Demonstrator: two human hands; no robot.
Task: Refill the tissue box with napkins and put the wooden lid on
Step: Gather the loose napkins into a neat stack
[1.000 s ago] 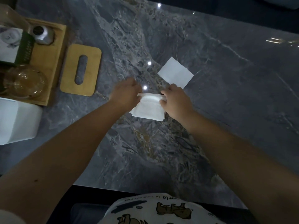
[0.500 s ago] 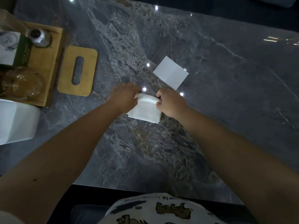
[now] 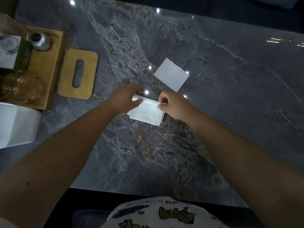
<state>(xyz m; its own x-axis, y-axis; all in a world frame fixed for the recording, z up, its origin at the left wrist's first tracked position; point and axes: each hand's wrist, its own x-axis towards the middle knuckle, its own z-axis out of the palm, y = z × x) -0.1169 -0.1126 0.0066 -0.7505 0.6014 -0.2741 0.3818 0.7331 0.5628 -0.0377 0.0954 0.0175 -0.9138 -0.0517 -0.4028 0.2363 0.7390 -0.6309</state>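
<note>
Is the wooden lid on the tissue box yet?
No, the wooden lid lies flat on the table, beside the tray.

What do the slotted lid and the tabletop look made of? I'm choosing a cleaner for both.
The slotted lid looks like light wood or bamboo, matte, with a warm tan, evenly toned face. The tabletop looks like polished grey stone, or a printed slab: pale veins and sharp reflections of ceiling lights.

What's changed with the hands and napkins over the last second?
Little. Both hands, left hand and right hand, keep pinching the napkin stack at its far edge, with fingers shifting slightly. The single napkin, wooden lid and white box stayed put.
</note>
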